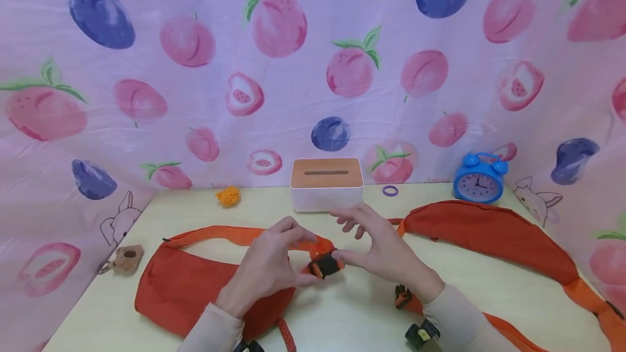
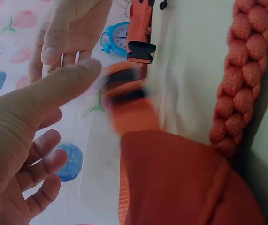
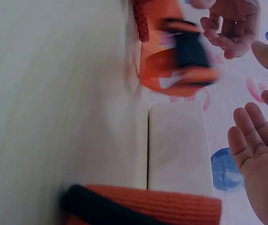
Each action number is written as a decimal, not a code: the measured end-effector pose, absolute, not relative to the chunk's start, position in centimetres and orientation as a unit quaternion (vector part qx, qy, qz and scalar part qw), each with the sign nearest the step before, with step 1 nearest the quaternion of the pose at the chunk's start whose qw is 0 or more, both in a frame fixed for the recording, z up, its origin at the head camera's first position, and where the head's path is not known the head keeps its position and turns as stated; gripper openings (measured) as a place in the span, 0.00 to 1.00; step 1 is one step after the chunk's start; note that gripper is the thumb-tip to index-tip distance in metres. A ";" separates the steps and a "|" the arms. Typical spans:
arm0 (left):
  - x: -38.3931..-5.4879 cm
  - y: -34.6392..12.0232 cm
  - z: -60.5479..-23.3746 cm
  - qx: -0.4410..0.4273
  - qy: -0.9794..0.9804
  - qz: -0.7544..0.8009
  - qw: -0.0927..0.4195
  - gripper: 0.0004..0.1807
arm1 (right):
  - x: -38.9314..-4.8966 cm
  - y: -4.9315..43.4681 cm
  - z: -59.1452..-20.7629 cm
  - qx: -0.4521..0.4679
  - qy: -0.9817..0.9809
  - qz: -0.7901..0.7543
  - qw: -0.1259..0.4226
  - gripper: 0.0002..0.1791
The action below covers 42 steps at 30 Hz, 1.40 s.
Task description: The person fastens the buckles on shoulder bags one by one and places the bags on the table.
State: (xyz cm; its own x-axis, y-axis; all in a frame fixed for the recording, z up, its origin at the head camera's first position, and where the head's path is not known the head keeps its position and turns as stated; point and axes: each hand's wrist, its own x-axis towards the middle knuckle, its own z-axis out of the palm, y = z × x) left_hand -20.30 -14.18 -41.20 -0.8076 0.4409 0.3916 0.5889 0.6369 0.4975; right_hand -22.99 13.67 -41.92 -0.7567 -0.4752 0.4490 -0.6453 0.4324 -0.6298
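On the pale-yellow surface [image 1: 352, 314], toward its left edge: brick-red fabric waist bag [image 1: 195, 281] with flat orange strap [image 1: 220, 234];
Black plastic buckle [image 1: 326, 265]: at the strap's right end, between left hand [image 1: 269, 259] and right hand [image 1: 381, 246];
Left hand: with loosely bent fingers, thumb apart; gripping nothing; just beside the buckle, cannot tell if touching;
Right hand: with fingers spread from thumb; gripping nothing; thumb tip at the buckle, contact likewise unclear;
Right edge: second brick-red fabric waist bag [image 1: 494, 238];
Back edge: white box with slotted brown lid [image 1: 326, 200], mid-edge; blue twin-bell alarm clock [image 1: 478, 186], right corner
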 end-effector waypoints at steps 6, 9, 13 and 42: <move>-20.3 -14.3 -40.8 -0.272 -0.903 -0.307 0.130 0.38 | -23.3 14.3 -41.3 0.321 -0.836 0.426 0.129 0.39; -20.3 -14.3 -40.5 -0.266 -0.906 -0.305 0.125 0.40 | -23.4 14.8 -40.9 0.320 -0.832 0.429 0.142 0.38; -20.1 -14.2 -40.2 -0.266 -0.906 -0.302 0.128 0.40 | -23.4 15.6 -40.2 0.306 -0.836 0.428 0.158 0.37; -22.3 -9.5 -38.3 -0.350 -0.840 -0.400 0.108 0.41 | -19.0 22.2 -39.4 0.162 -0.888 0.400 0.157 0.42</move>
